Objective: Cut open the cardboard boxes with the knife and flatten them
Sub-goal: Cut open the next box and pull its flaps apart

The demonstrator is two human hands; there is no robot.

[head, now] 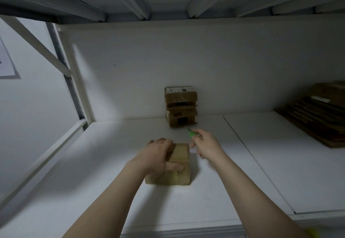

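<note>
A smooth white shelf board [112, 181], under the ribbed underside of an upper shelf [168, 4], carries a pile of flattened brown cardboard [317, 118] at 3 o'clock and two taped, squarish stacked boxes [180, 107] against the back wall at 12 o'clock. At centre stands a small, blocky cardboard box [179, 176], unflattened. The left hand [158, 155] grasps it, fingers over the top and thumb across the front face. At the box's 1 o'clock the right hand [205, 144] is curled round a green-handled knife [192, 134], its blade too blurred to make out.
</note>
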